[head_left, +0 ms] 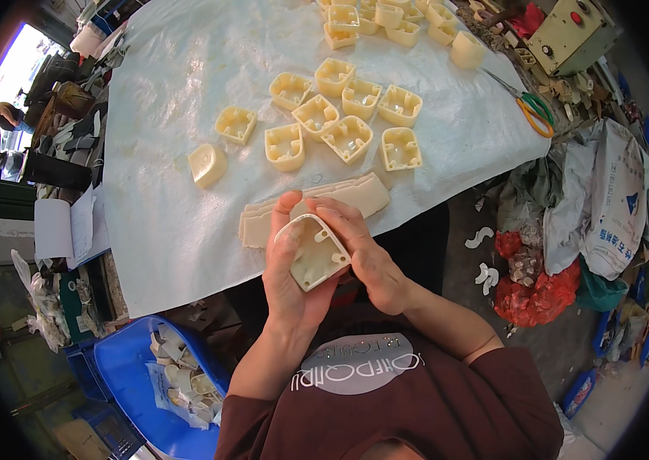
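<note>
While both hands' fingers (336,218) clamp cream shell (313,251), flat strips (340,201), loose shells (347,138) lie beyond.

Both hands grip one cream plastic housing (314,250) with its hollow side up: the left hand (288,268) cradles it from below, the right hand (361,249) clasps its far edge. Similar housings (340,123) lie scattered on the white-covered table (163,153), beside scissors (531,107).

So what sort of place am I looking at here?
Probably a small workshop doing hand assembly or finishing. Both hands hold a cream plastic part over a covered table spread with matching parts, beside scissors and a blue bin.
</note>
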Action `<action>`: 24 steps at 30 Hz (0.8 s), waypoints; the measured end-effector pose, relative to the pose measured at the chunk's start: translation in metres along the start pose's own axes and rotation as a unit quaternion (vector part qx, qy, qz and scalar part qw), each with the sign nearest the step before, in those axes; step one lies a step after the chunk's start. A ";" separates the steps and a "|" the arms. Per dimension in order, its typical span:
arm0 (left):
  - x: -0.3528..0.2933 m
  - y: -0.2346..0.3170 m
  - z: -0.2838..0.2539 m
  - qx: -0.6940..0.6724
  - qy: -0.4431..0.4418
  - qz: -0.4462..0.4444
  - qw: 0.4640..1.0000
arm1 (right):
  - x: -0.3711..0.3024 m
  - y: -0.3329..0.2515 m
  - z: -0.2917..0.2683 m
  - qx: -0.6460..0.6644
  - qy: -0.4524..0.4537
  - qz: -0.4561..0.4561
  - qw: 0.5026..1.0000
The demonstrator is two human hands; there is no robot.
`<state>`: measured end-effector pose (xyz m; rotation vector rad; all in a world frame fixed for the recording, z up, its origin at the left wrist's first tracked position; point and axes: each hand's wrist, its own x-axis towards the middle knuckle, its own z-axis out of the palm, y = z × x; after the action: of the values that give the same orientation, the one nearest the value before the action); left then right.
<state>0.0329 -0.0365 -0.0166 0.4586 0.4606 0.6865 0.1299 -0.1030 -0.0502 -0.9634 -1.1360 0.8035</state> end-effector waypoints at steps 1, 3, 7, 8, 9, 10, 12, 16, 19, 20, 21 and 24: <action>-0.001 -0.001 0.003 -0.001 -0.001 -0.003 1.000 | 0.000 -0.001 -0.001 -0.002 0.007 0.002 1.000; -0.002 -0.004 0.003 0.016 -0.016 -0.002 1.000 | -0.002 -0.002 -0.001 -0.005 0.023 0.007 1.000; -0.002 -0.011 -0.008 0.087 -0.065 0.022 0.994 | -0.005 -0.004 0.001 0.044 0.057 0.017 0.997; -0.001 -0.013 -0.009 0.084 -0.074 0.033 0.993 | -0.003 -0.004 -0.001 0.030 0.053 0.011 0.998; -0.001 -0.013 -0.009 0.081 -0.084 0.044 0.992 | -0.002 -0.004 -0.003 0.017 0.050 0.006 0.999; 0.001 -0.010 -0.009 0.066 -0.092 0.036 0.993 | 0.003 -0.007 -0.007 -0.101 0.045 -0.028 0.993; 0.004 0.001 -0.011 0.036 -0.108 0.020 0.993 | 0.011 -0.023 -0.011 -0.301 0.007 -0.082 0.950; -0.003 0.009 0.004 0.304 -0.059 0.059 0.949 | 0.015 -0.043 -0.014 -0.545 -0.146 -0.162 0.810; -0.010 0.005 0.000 0.373 -0.060 0.127 0.917 | 0.018 -0.032 -0.022 -0.428 0.014 -0.100 0.898; -0.010 0.004 -0.001 0.376 -0.069 0.138 0.914 | 0.020 -0.037 -0.023 -0.366 0.054 -0.052 0.928; -0.008 0.000 -0.003 0.352 -0.091 0.128 0.923 | 0.018 -0.035 -0.023 -0.264 0.073 -0.019 0.962; -0.005 -0.011 -0.018 0.321 -0.113 0.105 0.934 | 0.007 -0.017 -0.023 -0.122 0.068 0.014 0.990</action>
<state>0.0254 -0.0427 -0.0357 1.2082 0.4141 0.6693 0.1547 -0.1078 -0.0345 -1.2203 -1.1214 0.6199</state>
